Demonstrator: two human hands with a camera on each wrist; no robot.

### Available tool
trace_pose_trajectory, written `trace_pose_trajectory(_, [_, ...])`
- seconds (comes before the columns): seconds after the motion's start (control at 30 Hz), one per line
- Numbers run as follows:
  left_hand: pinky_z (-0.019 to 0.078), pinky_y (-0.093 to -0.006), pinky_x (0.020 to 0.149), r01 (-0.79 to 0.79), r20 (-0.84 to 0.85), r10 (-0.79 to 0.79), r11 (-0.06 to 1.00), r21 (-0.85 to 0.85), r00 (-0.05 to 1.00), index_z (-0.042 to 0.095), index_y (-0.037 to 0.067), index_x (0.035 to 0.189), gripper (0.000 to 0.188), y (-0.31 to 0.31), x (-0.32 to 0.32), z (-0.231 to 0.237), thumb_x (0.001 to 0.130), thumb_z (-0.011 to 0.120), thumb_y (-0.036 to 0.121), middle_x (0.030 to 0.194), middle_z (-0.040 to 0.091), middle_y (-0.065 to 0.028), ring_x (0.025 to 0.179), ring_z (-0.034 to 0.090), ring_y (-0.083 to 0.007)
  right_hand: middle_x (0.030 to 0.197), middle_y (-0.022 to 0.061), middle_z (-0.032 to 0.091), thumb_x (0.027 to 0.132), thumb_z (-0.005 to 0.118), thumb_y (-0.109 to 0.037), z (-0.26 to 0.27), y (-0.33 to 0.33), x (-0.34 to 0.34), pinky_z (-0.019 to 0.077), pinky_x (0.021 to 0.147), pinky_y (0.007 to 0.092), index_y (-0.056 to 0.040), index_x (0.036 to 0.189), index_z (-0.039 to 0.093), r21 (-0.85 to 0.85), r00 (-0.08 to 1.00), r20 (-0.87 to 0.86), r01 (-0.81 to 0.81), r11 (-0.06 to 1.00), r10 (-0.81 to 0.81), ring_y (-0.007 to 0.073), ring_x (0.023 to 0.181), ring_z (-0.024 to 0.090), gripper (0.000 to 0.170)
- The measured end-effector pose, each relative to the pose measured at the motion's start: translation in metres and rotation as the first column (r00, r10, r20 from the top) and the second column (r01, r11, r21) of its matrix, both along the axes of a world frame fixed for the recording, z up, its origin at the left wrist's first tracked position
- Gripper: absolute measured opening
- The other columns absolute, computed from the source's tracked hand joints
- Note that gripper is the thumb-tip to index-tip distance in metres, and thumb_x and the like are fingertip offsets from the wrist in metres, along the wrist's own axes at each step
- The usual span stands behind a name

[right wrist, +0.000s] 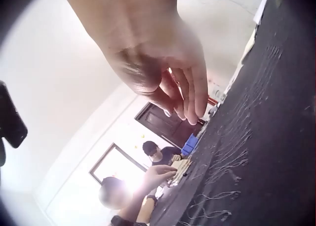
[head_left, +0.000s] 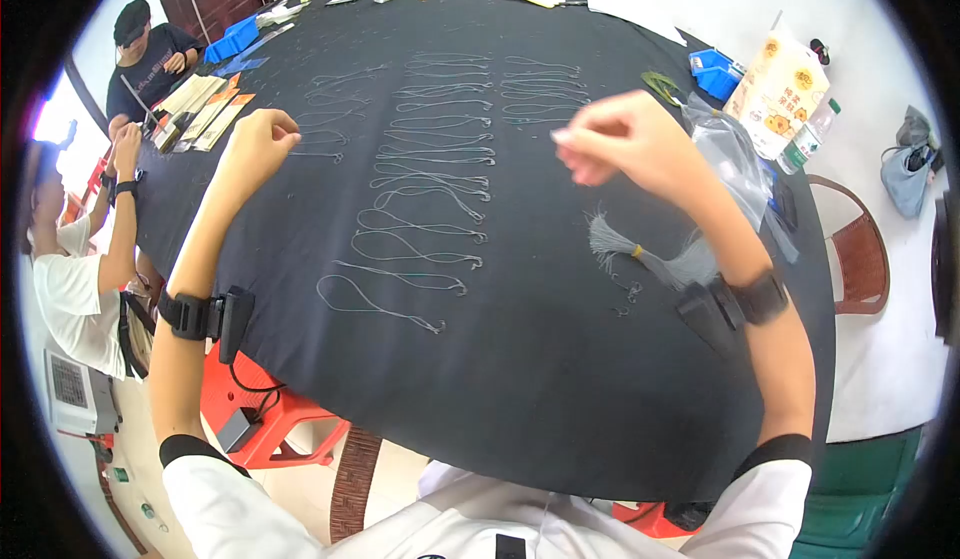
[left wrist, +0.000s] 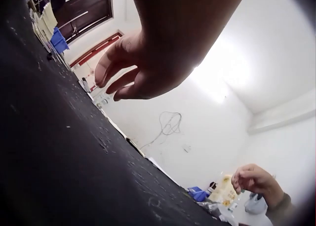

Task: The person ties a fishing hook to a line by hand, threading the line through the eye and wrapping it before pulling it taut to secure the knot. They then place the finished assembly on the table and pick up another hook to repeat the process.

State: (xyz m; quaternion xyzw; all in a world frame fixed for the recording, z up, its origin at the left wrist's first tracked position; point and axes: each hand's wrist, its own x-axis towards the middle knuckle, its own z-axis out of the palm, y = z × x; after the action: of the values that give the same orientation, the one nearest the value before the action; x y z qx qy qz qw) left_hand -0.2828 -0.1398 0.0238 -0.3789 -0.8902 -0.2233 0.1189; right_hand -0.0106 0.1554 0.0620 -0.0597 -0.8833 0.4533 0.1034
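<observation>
Above the left part of the black-covered table, the left hand hangs in the air, its fingers loosely bent and nothing seen in them; the left wrist view shows the same hand with gaps between its fingers. The right hand is raised over the right side, and in the right wrist view its fingers point down, loosely bent, holding nothing visible. Between and below the hands, thin grey looped cords with small hooks lie in columns. A bundle of grey cords, tied with a yellow band, lies below the right hand.
Clear plastic bags, a blue bin, a printed paper bag and a bottle stand at the right edge. Cards lie at the left, where two people sit. A red stool is below the near-left edge.
</observation>
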Motion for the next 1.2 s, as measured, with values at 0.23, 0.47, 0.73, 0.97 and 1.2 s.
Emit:
trace_pose_trajectory(0.23, [0.0505, -0.0251, 0.051, 0.371, 0.317, -0.355, 0.929, 0.011, 0.880, 0.068, -0.002, 0.093, 0.018, 0.071, 0.111, 0.023, 0.085, 0.062, 0.013, 0.076, 0.066, -0.0057, 0.067, 0.062, -0.0102, 0.068, 0.0049, 0.066, 0.084, 0.062, -0.006, -0.027, 0.047, 0.105, 0.0510, 0.058, 0.0239, 0.0011, 0.081, 0.067, 0.110, 0.983, 0.088, 0.149, 0.983, -0.159, 0.0092, 0.061, 0.063, 0.010])
trace_pose_trajectory(0.47, [0.0513, -0.0309, 0.067, 0.687, 0.377, -0.659, 0.722, 0.077, 0.651, 0.067, 0.000, 0.097, 0.017, 0.144, 0.195, -0.006, 0.083, 0.066, 0.009, 0.089, 0.066, -0.0136, 0.074, 0.065, -0.0194, 0.081, 0.0041, 0.065, 0.080, 0.069, -0.009, -0.055, 0.050, 0.124, 0.0471, 0.059, 0.0261, -0.0048, 0.089, 0.067, 0.355, 0.992, 0.038, 0.103, 0.929, -0.124, 0.0133, 0.068, 0.061, 0.010])
trace_pose_trajectory(0.73, [0.0512, -0.0340, 0.067, 0.750, 0.215, -0.757, 0.649, 0.131, 0.617, 0.063, 0.001, 0.105, 0.024, 0.190, 0.220, -0.035, 0.083, 0.066, 0.010, 0.102, 0.061, -0.0136, 0.072, 0.063, -0.0234, 0.072, 0.0097, 0.064, 0.075, 0.069, -0.013, -0.079, 0.051, 0.111, 0.0479, 0.060, 0.0357, -0.0051, 0.080, 0.068, 0.327, 0.994, -0.078, 0.103, 0.939, -0.082, 0.0253, 0.064, 0.062, 0.009])
trace_pose_trajectory(0.97, [0.0513, -0.0320, 0.065, 0.754, 0.264, -0.744, 0.652, 0.083, 0.614, 0.066, 0.007, 0.102, 0.023, 0.198, 0.215, -0.043, 0.081, 0.071, 0.017, 0.096, 0.060, -0.0090, 0.069, 0.062, -0.0212, 0.072, 0.0103, 0.063, 0.077, 0.068, -0.013, -0.074, 0.049, 0.117, 0.0475, 0.059, 0.0364, -0.0046, 0.079, 0.068, 0.302, 0.993, -0.024, 0.119, 0.946, -0.117, 0.0259, 0.063, 0.062, 0.009])
trace_pose_trajectory(1.2, [0.0506, -0.0310, 0.062, 0.795, 0.217, -0.798, 0.593, 0.123, 0.562, 0.069, 0.011, 0.098, 0.020, 0.202, 0.217, -0.045, 0.080, 0.072, 0.018, 0.091, 0.060, -0.0075, 0.069, 0.060, -0.0210, 0.072, 0.0111, 0.062, 0.079, 0.065, -0.013, -0.073, 0.049, 0.120, 0.0468, 0.060, 0.0378, -0.0042, 0.079, 0.067, 0.290, 0.991, -0.040, 0.133, 0.948, -0.127, 0.0277, 0.064, 0.061, 0.009])
